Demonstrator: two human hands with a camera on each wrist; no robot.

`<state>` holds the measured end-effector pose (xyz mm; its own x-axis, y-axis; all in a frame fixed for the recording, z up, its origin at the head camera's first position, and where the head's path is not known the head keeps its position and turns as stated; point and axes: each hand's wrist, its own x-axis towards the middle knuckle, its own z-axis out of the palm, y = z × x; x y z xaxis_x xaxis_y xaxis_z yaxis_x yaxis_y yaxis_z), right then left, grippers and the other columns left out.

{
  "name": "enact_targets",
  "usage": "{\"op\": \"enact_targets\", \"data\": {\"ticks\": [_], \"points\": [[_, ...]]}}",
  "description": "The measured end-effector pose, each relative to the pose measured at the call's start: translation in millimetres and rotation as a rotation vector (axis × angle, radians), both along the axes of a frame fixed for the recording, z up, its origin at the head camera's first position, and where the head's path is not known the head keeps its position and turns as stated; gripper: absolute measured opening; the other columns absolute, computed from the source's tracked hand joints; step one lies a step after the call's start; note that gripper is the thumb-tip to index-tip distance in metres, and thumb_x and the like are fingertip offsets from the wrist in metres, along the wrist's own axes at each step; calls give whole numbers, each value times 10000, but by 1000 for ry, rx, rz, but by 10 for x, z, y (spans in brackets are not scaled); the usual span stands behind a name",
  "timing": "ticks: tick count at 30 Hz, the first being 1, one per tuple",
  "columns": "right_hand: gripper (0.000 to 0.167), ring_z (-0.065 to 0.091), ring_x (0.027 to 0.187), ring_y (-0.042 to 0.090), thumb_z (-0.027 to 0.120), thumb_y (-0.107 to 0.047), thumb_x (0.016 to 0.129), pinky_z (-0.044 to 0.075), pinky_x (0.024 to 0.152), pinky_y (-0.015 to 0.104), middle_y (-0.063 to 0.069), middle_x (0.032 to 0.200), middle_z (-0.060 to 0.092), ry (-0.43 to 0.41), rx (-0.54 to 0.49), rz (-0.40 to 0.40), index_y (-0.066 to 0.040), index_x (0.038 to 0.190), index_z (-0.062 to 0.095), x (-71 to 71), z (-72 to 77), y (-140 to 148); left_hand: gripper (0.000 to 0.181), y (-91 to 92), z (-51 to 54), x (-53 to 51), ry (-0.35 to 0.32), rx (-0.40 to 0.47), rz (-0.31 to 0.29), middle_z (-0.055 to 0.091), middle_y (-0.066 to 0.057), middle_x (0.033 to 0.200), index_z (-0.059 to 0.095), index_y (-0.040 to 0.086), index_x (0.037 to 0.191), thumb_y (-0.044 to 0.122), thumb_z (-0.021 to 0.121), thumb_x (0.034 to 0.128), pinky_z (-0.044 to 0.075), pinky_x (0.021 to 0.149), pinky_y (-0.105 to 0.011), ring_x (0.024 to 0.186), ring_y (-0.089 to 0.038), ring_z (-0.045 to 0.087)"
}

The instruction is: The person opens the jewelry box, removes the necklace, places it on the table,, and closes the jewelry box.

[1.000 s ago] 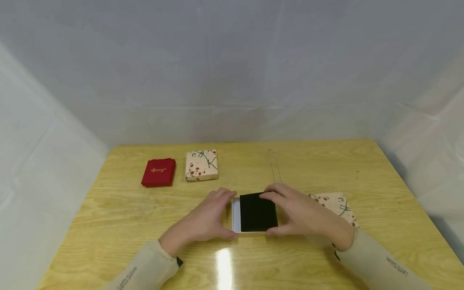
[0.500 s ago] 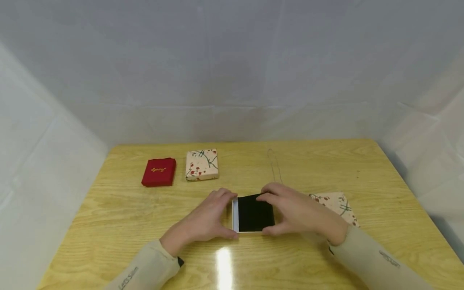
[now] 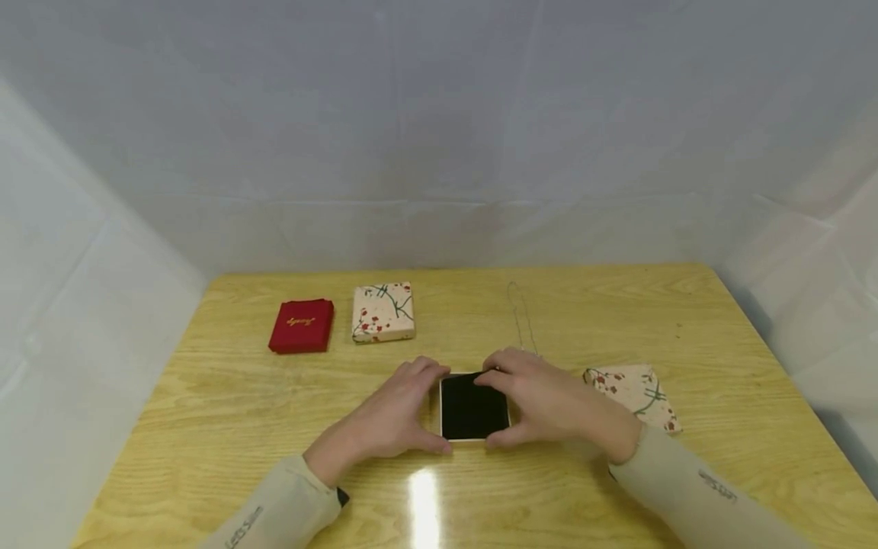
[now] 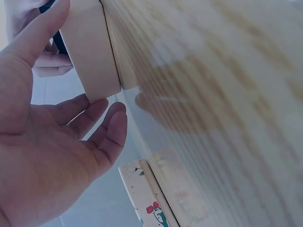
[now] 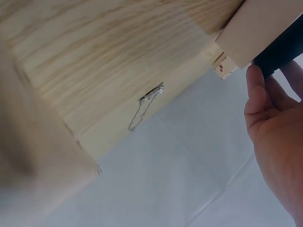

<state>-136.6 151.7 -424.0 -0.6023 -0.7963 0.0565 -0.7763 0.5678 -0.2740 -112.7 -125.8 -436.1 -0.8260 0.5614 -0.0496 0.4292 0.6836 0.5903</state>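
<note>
In the head view, a shallow open pale box base (image 3: 469, 440) sits mid-table with a square black insert (image 3: 473, 404) lying over its opening. My left hand (image 3: 391, 415) grips the base by its left end, thumb at the near side and fingers at the far side; the left wrist view shows the base's plain wall (image 4: 92, 52) between them. With thumb and fingers, my right hand (image 3: 549, 400) holds the insert's right part. The right wrist view shows the black insert (image 5: 282, 45) slightly proud of the box wall. The right hand hides the right end.
Beyond the right hand lies a thin silver chain necklace (image 5: 152, 92). A floral-patterned lid (image 3: 634, 393) is behind the right wrist. At the back left stand a red box (image 3: 302, 326) with gold lettering and a closed floral box (image 3: 382, 311). White sheeting (image 3: 439, 152) rises behind the table.
The right hand has shifted left with the black insert, which now covers the white interior strip that showed at the left. The left hand and the base have hardly moved.
</note>
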Motion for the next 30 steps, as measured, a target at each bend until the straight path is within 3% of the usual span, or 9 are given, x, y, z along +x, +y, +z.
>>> {"op": "enact_targets", "data": {"ticks": [16,24,30], "points": [[847,494,1245,190,823,-693,776,487,1085,423,31,1396,567,30,-22,40,-118,1382,685,21,-76,43,1053,5,6,3,-2,-30,3,524,-54,1471,477,40,1556,450,982,729,442,1163,-437,1322,-242,484],[520,530,1227,191,693,-548,1001,487,1055,444,3,1343,622,65,-10,38,-165,1353,724,21,-100,56,1044,1,9,8,-9,-27,1,520,-62,1479,474,34,1556,442,980,739,448,1156,-448,1325,-254,483],[457,536,1204,192,717,-488,1008,491,1028,448,-1,1318,636,67,4,38,-168,1334,733,12,-100,49,1054,3,17,8,-14,-29,1,515,-59,1482,464,33,1565,444,977,742,447,1158,-445,1327,-250,481]]}}
